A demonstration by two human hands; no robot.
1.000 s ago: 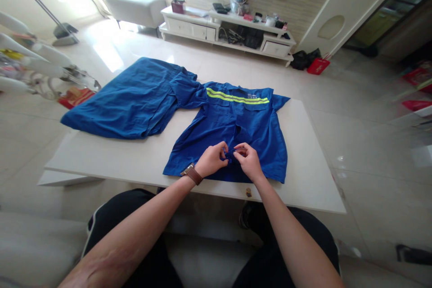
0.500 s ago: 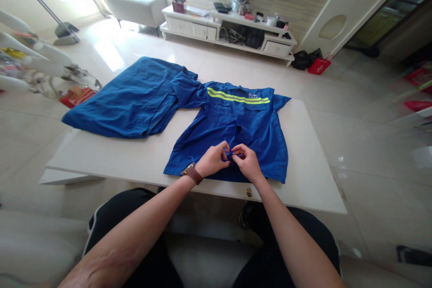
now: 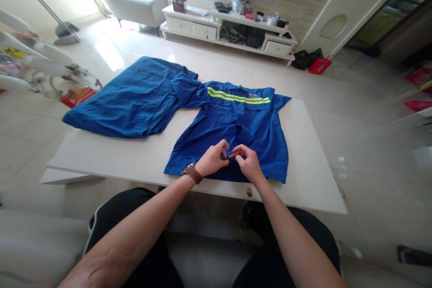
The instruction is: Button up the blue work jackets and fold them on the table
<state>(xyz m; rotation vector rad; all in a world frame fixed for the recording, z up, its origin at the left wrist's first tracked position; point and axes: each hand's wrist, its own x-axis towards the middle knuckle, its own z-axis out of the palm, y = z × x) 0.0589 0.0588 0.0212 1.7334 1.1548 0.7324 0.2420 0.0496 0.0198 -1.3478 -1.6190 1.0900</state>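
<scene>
A blue work jacket (image 3: 192, 144) with a yellow-and-grey reflective stripe across its chest lies front up on the white table (image 3: 313, 166). At its lower front middle, my left hand (image 3: 212, 160), with a brown-strapped watch (image 3: 192, 172) on the wrist, pinches the cloth along the front opening. Close by on the right, my right hand (image 3: 248, 162) pinches the same part, its fingertips nearly meeting those of the left. Whatever small part lies between the fingertips is hidden. More blue cloth (image 3: 135, 99) lies in a heap on the table's left side.
Beyond the table stands a white TV cabinet (image 3: 192, 29) with small items on it. A red bag (image 3: 319, 65) and a black bag (image 3: 305, 58) are on the floor. At left is a white rack (image 3: 50, 65). A small sticker (image 3: 249, 192) marks the table's near edge.
The fingers of both hands have shifted slightly at the jacket's front, with the right fingertips a little further left. The jacket and the heaped cloth lie as before.
</scene>
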